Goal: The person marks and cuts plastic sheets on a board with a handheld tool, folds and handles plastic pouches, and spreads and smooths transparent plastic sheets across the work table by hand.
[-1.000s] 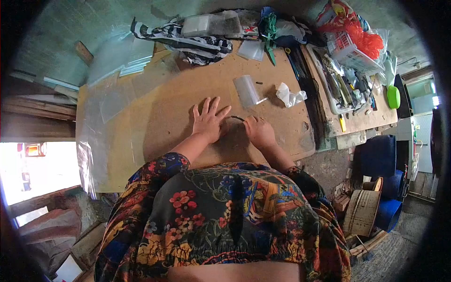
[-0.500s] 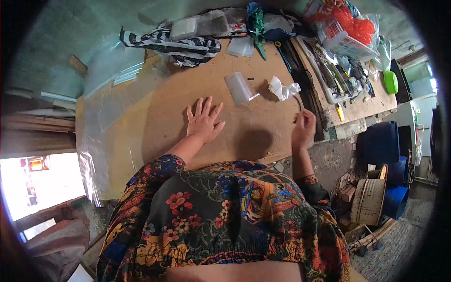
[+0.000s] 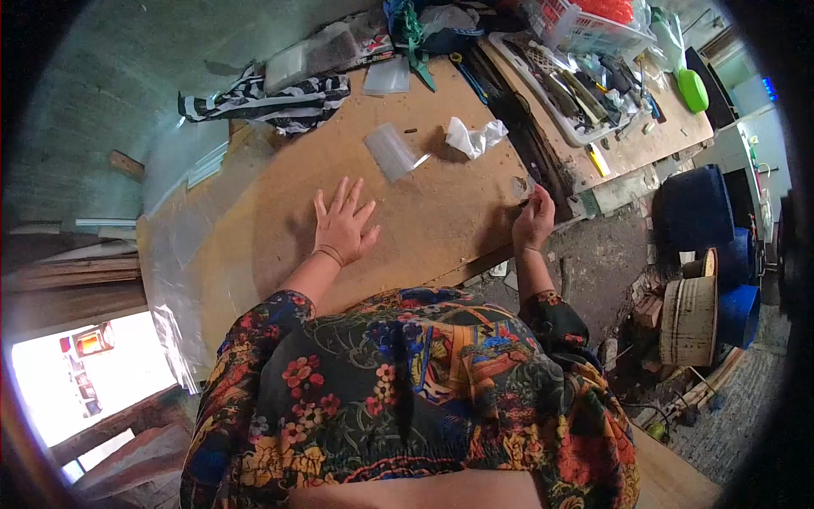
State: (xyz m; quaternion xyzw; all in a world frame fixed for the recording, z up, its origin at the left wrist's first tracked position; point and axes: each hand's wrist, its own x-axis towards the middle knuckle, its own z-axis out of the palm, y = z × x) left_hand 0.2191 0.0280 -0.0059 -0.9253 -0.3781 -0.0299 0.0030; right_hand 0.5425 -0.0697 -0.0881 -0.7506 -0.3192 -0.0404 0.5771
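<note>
My left hand lies palm down with its fingers spread on the brown board, holding nothing. Near the board's right edge is my right hand, its fingers curled together. A small clear piece shows at its fingertips, and I cannot make out exactly what is pinched. Between and beyond the hands lie a clear plastic sheet, a small dark piece and a crumpled white tissue.
A tray of tools stands at the upper right, with a yellow cutter beside it. Striped cloth and plastic packets line the back. Blue barrels stand on the right.
My right hand has moved from beside my left hand to the board's right edge. My left hand has stayed flat on the board. The view has turned.
</note>
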